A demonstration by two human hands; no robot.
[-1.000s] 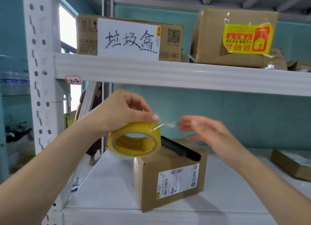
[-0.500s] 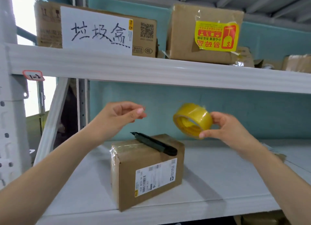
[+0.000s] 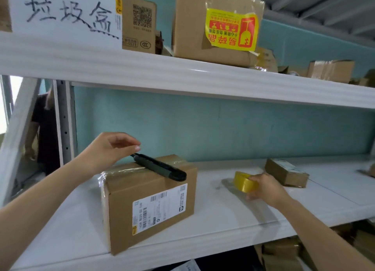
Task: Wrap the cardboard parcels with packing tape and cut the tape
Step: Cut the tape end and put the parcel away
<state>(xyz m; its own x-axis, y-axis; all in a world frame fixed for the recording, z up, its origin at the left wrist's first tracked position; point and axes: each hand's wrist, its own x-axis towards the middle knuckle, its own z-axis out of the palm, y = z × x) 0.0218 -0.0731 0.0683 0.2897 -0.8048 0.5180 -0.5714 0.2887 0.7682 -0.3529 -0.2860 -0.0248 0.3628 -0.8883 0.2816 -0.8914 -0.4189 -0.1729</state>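
A brown cardboard parcel (image 3: 150, 201) with a white shipping label stands near the front of the white shelf (image 3: 223, 216); clear tape covers its top and left edge. A black utility knife (image 3: 160, 166) lies diagonally across the parcel's top. My left hand (image 3: 109, 151) hovers at the knife's far end, fingers curled and pinched, holding nothing that I can see. To the right, my right hand (image 3: 263, 187) grips a yellow roll of packing tape (image 3: 243, 181) that rests on the shelf surface.
A smaller flat parcel (image 3: 287, 172) lies just behind my right hand. The upper shelf (image 3: 182, 76) carries several boxes, one with a handwritten white sign, one with a yellow fragile sticker. More boxes sit below the shelf at right. A person stands beyond the rack at left.
The tape roll passed from my left hand to my right, which has lowered it onto the shelf to the right. My left hand has dropped to the knife's end. The view shifted right.
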